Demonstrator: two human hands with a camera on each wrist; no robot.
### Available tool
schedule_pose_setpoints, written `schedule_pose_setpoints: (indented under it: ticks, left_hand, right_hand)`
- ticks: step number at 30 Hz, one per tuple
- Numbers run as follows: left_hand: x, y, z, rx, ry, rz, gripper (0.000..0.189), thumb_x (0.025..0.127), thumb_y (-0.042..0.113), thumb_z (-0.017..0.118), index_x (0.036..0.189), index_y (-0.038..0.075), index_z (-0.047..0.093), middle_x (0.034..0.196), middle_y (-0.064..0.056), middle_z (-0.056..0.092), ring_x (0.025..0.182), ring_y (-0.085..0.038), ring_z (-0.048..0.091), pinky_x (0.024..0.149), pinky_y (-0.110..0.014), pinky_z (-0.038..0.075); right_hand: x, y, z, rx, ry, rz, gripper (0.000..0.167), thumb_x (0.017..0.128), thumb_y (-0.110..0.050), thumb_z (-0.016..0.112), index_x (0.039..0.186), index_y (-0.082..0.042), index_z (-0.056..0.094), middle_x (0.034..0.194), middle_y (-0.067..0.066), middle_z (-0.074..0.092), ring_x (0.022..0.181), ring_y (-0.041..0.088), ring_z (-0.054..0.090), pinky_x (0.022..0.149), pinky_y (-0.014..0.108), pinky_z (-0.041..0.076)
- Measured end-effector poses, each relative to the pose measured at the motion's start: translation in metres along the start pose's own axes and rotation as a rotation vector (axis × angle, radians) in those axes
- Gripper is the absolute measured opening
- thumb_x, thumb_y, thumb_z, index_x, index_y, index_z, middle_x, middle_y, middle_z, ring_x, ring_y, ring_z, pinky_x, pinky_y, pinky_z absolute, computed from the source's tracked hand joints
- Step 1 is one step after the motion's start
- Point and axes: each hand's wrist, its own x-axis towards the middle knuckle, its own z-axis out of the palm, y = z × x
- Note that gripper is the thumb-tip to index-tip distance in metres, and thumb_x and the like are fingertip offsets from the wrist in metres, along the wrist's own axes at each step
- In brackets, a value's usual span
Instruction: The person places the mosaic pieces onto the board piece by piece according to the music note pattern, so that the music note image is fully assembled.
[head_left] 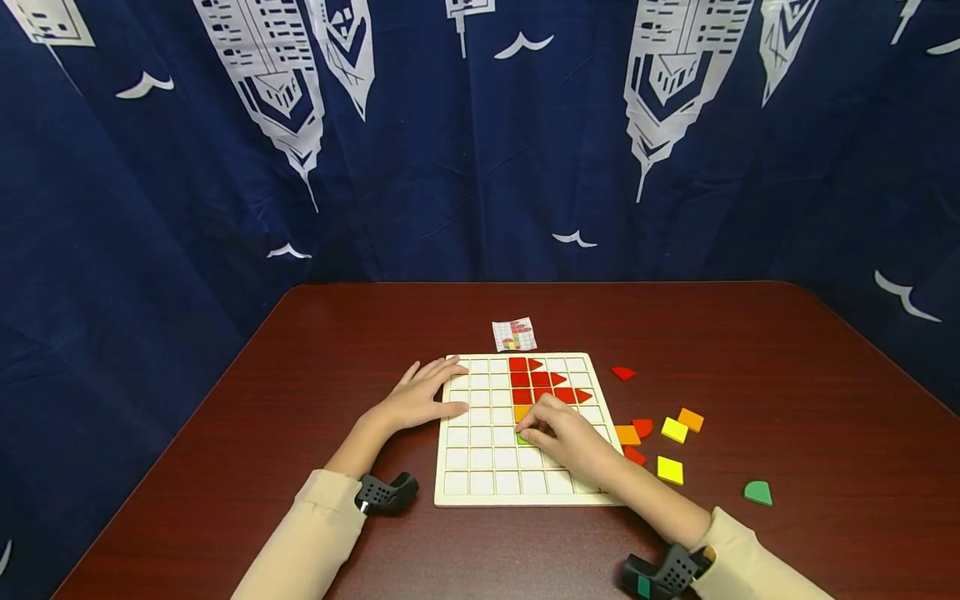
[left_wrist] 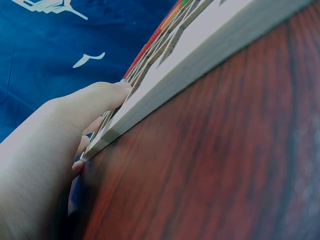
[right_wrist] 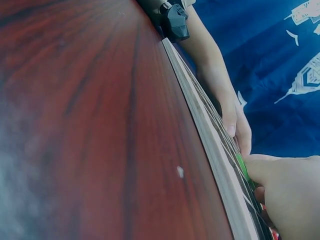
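Observation:
A pale gridded board (head_left: 480, 483) lies on the table. Red squares (head_left: 520, 379) and red pointed tiles (head_left: 583, 396) fill part of its upper rows, with an orange tile (head_left: 521, 412) below them. My right hand (head_left: 566, 437) reaches over the board and pinches a green tile (head_left: 522, 440) at the cell just under the orange one. Its fingers partly cover that tile, which also shows as a green strip (right_wrist: 242, 166) in the right wrist view. My left hand (head_left: 420, 397) rests on the board's left edge, fingers spread, thumb (left_wrist: 112, 95) on the rim.
A small printed card (head_left: 514, 334) with a coloured pattern lies behind the board. To the right are loose tiles: red (head_left: 623, 373), orange (head_left: 691, 419), yellow (head_left: 670, 470) and a rounded green one (head_left: 758, 492). Some red and orange pieces lie close against the board's right edge.

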Motion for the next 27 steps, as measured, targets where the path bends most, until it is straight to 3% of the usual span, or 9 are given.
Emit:
schedule_pose_setpoints:
  ticks: [4,12,18,27]
  left_hand:
    - [0.000,0.000,0.001,0.001,0.001,0.008,0.063,0.083,0.053,0.053,0.137,0.026,0.036,0.153,0.000,0.019,0.142,-0.020,0.012,0.114,-0.049,-0.004]
    - [0.000,0.000,0.000,-0.008,-0.002,0.010,0.063,0.083,0.053,0.053,0.137,0.025,0.036,0.153,0.001,0.018,0.142,-0.018,0.011,0.114,-0.049,-0.005]
    - [0.000,-0.001,0.001,-0.011,-0.003,0.008,0.062,0.084,0.052,0.053,0.137,0.025,0.036,0.153,0.001,0.018,0.142,-0.019,0.011,0.114,-0.049,-0.005]
    - [-0.001,0.000,0.000,-0.008,-0.002,0.003,0.062,0.084,0.052,0.053,0.138,0.025,0.036,0.153,0.002,0.018,0.142,-0.018,0.011,0.114,-0.048,-0.005]
  right_hand:
    - [-0.001,0.002,0.000,-0.015,0.000,-0.011,0.004,0.087,-0.023,0.060,0.089,-0.022,0.064,0.086,-0.013,0.052,0.075,0.002,0.049,0.066,0.016,0.044]
    - [-0.008,0.007,-0.003,-0.002,0.026,-0.086,0.010,0.089,-0.016,0.058,0.092,-0.025,0.062,0.093,-0.013,0.055,0.077,0.001,0.048,0.069,0.017,0.044]
    - [-0.018,0.009,-0.010,-0.045,0.104,-0.115,0.011,0.087,-0.013,0.060,0.090,-0.023,0.063,0.092,-0.013,0.056,0.079,0.000,0.048,0.071,0.019,0.044]
    - [-0.037,0.025,-0.025,-0.094,0.232,-0.188,0.018,0.082,-0.002,0.063,0.086,-0.020,0.062,0.089,-0.013,0.056,0.075,-0.003,0.045,0.062,0.015,0.041]
